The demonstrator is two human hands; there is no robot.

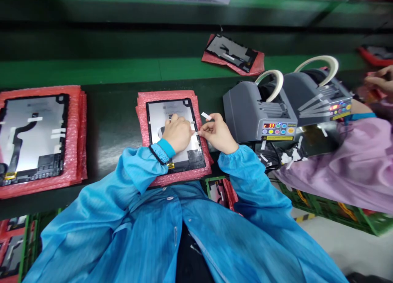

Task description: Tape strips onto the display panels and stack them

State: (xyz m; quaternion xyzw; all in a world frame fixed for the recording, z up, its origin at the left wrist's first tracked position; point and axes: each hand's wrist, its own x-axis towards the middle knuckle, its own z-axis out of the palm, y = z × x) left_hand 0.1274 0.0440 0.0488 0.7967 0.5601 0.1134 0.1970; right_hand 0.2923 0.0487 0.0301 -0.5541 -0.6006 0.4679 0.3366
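A tablet screen panel point(181, 109) with a silver back and black frame lies on a stack of pink bubble-wrap sheets point(167, 179) in front of me. My left hand point(177, 133) rests on the panel with its fingers curled; whatever they may grip is hidden. At the panel's right edge, my right hand point(218, 133) pinches a small white tape strip point(197, 133) between thumb and finger. The strip reaches toward my left fingertips. A second white strip point(206, 116) sticks up from a finger of my right hand.
Right of the panel stand two grey tape dispensers point(245, 111) point(310, 96) with tape rolls. Another panel point(33, 131) lies on pink wrap at left, and one more point(231, 53) at the back. A co-worker's purple sleeve point(346, 164) is at right, above green crates point(331, 213).
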